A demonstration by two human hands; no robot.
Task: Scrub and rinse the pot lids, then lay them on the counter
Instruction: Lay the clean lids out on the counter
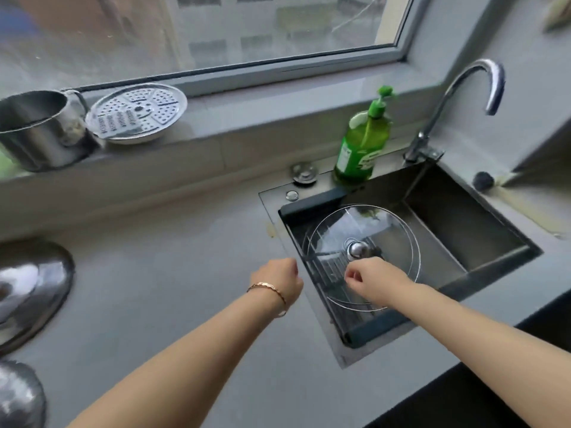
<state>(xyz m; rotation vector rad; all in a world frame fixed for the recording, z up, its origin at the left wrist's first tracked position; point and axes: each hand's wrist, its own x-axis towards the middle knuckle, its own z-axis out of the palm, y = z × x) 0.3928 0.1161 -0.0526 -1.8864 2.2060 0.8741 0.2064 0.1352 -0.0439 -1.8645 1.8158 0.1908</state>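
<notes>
A glass pot lid (336, 230) lay on a dark rack (309, 208) in the sink (457, 211). The right grip (375, 281) hovered over its near rim, clenched and empty. The left grip (278, 279), clenched on nothing, hung above the grey tabletop (173, 273).

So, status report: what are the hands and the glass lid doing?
Left hand curled, empty, over counter. Right hand curled, empty, beside knob. Glass lid in sink, knob up. Nothing blocking.
</notes>
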